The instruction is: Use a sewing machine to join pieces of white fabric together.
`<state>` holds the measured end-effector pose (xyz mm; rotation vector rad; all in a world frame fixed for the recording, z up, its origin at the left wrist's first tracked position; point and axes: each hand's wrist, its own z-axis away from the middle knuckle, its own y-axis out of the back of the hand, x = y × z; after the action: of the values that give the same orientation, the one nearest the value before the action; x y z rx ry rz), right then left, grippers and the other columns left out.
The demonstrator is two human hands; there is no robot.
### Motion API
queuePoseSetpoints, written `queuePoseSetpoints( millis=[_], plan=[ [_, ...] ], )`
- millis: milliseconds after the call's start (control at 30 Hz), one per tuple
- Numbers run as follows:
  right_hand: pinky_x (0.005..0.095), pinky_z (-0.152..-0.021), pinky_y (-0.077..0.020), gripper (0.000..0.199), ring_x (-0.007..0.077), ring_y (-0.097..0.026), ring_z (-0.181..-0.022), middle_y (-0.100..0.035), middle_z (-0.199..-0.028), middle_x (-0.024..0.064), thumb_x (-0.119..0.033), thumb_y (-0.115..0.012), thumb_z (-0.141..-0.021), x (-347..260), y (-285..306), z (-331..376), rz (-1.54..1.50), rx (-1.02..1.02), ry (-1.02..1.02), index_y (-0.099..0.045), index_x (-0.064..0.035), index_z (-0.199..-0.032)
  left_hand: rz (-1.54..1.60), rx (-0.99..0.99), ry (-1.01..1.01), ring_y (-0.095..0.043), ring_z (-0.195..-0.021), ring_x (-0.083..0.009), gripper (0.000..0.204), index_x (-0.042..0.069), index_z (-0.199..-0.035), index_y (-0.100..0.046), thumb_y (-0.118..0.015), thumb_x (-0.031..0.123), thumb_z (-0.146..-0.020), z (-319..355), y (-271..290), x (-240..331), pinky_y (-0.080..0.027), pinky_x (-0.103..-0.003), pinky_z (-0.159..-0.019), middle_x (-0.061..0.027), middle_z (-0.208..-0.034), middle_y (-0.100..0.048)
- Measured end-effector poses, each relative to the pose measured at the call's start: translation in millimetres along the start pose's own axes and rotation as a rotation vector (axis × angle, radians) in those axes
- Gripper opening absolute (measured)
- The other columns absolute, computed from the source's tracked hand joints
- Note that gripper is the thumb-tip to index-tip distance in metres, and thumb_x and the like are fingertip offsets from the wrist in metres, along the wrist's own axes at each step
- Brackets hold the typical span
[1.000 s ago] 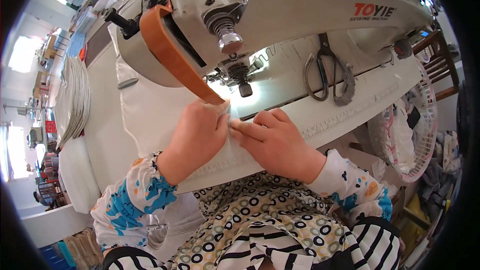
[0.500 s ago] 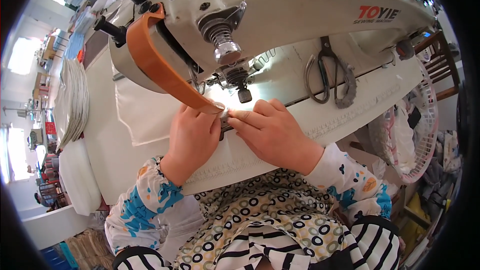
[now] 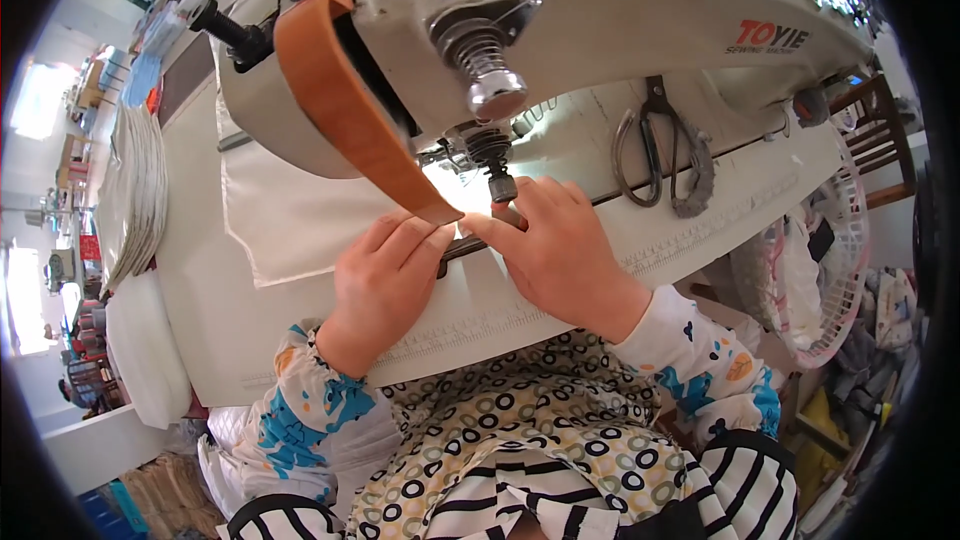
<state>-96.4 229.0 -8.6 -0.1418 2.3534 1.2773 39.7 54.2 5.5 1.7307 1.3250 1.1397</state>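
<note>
We press the white fabric (image 3: pixel 300 225) flat with left hand (image 3: pixel 385 280) and right hand (image 3: pixel 555 250), fingers extended, gripping nothing; the presser foot (image 3: pixel 500 185) lies just beyond our fingertips.

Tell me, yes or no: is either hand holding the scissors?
No. The scissors lie untouched on the table, right of both hands pressing the white fabric.
</note>
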Motion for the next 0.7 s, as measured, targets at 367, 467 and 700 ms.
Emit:
queuePoseSetpoints(
  millis=[367,467,700],
  plan=[
    [0.0395,-0.066,-0.0462,0.007,0.0222,-0.060,-0.080,-0.055,-0.091,0.0036,-0.013,-0.067,-0.087,6,-3,-18,0.137,-0.076,0.038,-0.067,-0.0104,-0.093,-0.008,0.112,0.022,-0.069,-0.097,-0.0224,0.026,0.008,-0.099,-0.073,-0.071,0.004,-0.073,-13,-6,-27,-0.058,-0.034,-0.076,-0.0029,-0.105,-0.070],
    [0.0398,-0.067,-0.0530,0.030,0.0245,-0.064,-0.075,-0.064,-0.101,0.0076,-0.004,-0.070,-0.084,11,-4,-13,-0.110,0.031,-0.136,-0.061,-0.0037,-0.113,-0.043,0.083,0.063,-0.068,-0.095,-0.0222,0.028,0.008,-0.101,-0.073,-0.070,0.003,-0.074,-13,-6,-31,-0.058,-0.035,-0.075,-0.0032,-0.105,-0.070],
    [0.0294,-0.068,-0.0540,0.031,0.0145,-0.067,-0.075,-0.071,-0.097,0.0079,-0.001,-0.069,-0.088,25,24,-38,-0.545,0.127,-0.360,-0.062,0.0006,-0.118,0.009,0.082,0.075,-0.066,-0.101,-0.0232,0.029,0.004,-0.104,-0.073,-0.069,0.002,-0.075,-16,-1,-32,-0.057,-0.035,-0.078,-0.0032,-0.103,-0.068]
  ],
)
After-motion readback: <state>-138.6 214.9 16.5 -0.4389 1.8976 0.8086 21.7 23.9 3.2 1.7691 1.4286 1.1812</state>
